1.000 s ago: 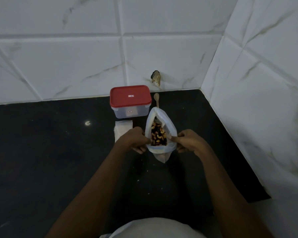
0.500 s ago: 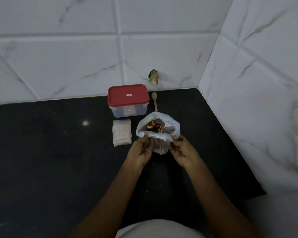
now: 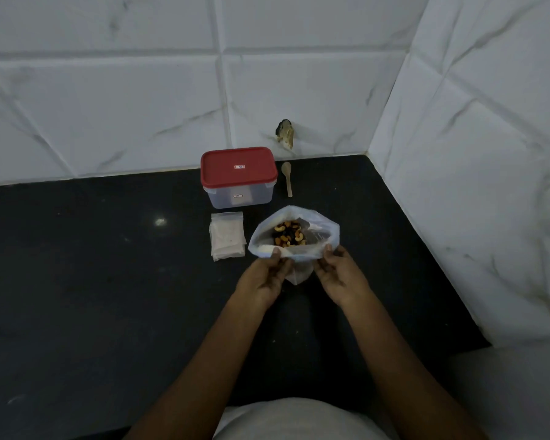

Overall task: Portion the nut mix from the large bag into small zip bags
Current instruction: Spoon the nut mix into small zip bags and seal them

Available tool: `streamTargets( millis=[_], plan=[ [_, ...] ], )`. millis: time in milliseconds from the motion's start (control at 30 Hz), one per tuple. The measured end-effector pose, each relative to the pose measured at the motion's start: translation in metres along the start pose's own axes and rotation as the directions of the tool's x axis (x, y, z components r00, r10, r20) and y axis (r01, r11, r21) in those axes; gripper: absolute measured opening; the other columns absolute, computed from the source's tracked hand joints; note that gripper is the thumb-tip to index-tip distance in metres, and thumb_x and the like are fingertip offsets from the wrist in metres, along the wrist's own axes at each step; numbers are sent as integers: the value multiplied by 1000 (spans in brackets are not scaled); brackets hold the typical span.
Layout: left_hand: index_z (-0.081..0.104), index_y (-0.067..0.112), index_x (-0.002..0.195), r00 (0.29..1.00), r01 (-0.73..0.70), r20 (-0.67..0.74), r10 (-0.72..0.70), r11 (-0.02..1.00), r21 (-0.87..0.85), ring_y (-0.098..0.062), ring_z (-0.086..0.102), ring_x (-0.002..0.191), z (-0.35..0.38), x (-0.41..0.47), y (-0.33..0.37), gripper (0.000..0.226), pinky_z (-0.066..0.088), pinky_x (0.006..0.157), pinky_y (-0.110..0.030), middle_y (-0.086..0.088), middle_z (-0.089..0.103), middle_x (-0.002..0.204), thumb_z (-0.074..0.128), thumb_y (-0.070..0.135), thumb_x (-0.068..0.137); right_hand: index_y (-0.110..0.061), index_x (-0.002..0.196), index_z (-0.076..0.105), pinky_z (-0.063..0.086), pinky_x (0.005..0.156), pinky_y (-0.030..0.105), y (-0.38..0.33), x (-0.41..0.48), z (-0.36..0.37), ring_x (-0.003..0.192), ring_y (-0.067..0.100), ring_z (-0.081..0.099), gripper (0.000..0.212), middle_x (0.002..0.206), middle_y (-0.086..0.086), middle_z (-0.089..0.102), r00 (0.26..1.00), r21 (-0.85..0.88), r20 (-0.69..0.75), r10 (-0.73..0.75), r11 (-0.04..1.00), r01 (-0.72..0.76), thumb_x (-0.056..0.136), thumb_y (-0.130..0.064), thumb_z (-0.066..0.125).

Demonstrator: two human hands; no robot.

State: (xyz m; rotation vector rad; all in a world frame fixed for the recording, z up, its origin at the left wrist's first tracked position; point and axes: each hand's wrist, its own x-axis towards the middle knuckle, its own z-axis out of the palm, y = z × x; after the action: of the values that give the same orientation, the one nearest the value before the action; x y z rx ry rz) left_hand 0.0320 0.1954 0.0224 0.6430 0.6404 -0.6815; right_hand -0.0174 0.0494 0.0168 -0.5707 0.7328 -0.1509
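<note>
Both hands pinch large bag near rim | mouth up, tilted away | upright

The desk lies wide open left of the small zip bags, but the corner is tight: the large bag, pinched at its near rim by the left hand and right hand, sits just beside them, the red-lidded container and spoon behind, the back wall and side wall closing it in.

Dim light, black speckled countertop, white marble-veined wall tiles, corner at right
</note>
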Motion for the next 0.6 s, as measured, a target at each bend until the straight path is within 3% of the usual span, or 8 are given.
streamTargets(
  millis=[133, 233, 333, 400, 467, 533, 600],
  plan=[
    [56, -2, 125, 996, 24, 93, 7, 944, -328, -33, 68, 83, 1, -4, -9, 31, 59, 69, -38, -26, 68, 90, 55, 0, 94, 1, 122, 57, 62, 73, 35, 12, -4, -3, 102, 28, 65, 26, 118, 20, 63, 998, 242, 43, 50, 969, -59, 98, -4, 48],
    [62, -1, 111, 987, 3, 152, 45, 954, -299, -27, 70, 86, 2, -4, -9, 21, 60, 78, -38, -19, 72, 91, 55, 11, 96, 2, 116, 61, 61, 73, 29, 13, -6, -6, 92, 24, 73, 25, 108, 19, 71, 995, 211, 94, 37, 976, -56, 100, -14, 51],
    [60, 8, 116, 994, -65, 93, 64, 998, 3, -28, 67, 94, -1, -1, -4, 23, 59, 69, -41, -17, 69, 103, 53, 22, 99, -6, 110, 66, 60, 79, 32, 7, -12, -7, 94, 23, 72, 27, 101, 14, 74, 996, 8, 78, 49, 999, -50, 99, -27, 55],
    [57, 13, 119, 997, -70, 41, 62, 964, 255, -29, 65, 99, -6, 5, -1, 24, 54, 65, -39, -16, 65, 112, 53, 24, 98, -7, 114, 64, 55, 91, 39, 3, -14, -8, 101, 26, 68, 25, 103, 15, 73, 995, -142, 34, 89, 986, -83, 99, -25, 54],
    [54, 15, 125, 1000, -25, 3, 27, 884, 467, -29, 63, 101, -11, 9, 5, 34, 52, 67, -40, -14, 62, 115, 54, 33, 96, -9, 112, 63, 50, 100, 45, -2, -14, -7, 103, 29, 66, 21, 105, 16, 70, 992, -265, 17, 125, 957, -116, 100, -22, 53],
    [55, 18, 126, 999, 8, -37, 20, 778, 628, -30, 62, 102, -13, 12, 14, 46, 52, 73, -40, -13, 62, 115, 53, 49, 93, -9, 112, 63, 50, 99, 45, -6, -13, -6, 105, 30, 65, 22, 108, 15, 70, 985, -383, 24, 170, 912, -148, 100, -24, 53],
    [61, 17, 115, 987, -55, -42, 157, 565, 823, -28, 62, 97, -14, 14, 23, 56, 52, 71, -37, -12, 65, 108, 45, 65, 92, -10, 111, 63, 51, 98, 46, -10, -12, -7, 108, 31, 64, 22, 111, 15, 69, 983, -492, 6, 186, 856, -159, 99, -26, 54]
  ],
)
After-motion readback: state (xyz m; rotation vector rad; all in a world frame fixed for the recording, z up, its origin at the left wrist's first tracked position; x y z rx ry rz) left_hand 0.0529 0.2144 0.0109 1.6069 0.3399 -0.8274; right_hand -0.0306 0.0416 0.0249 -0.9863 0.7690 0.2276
